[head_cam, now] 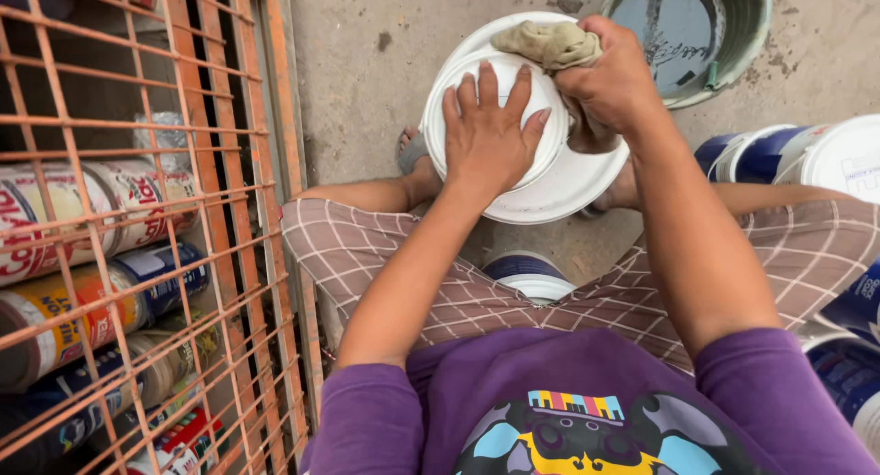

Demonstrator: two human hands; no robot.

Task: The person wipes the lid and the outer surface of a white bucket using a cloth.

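Observation:
A white plastic bucket [559, 177] stands upside down between my knees, its round bottom facing me. My left hand [488, 131] lies flat on that bottom with the fingers spread. My right hand [612, 85] is closed on a crumpled beige rag [548, 44] and presses it against the bucket's far edge. I sit low, in checked shorts and a purple shirt, over a concrete floor.
An orange metal rack [229, 163] at the left holds several paint cans lying on their sides. A green bucket [733, 26] with dark water stands at the top right. Blue-and-white buckets [797, 154] sit at the right, and another [530, 275] under my legs.

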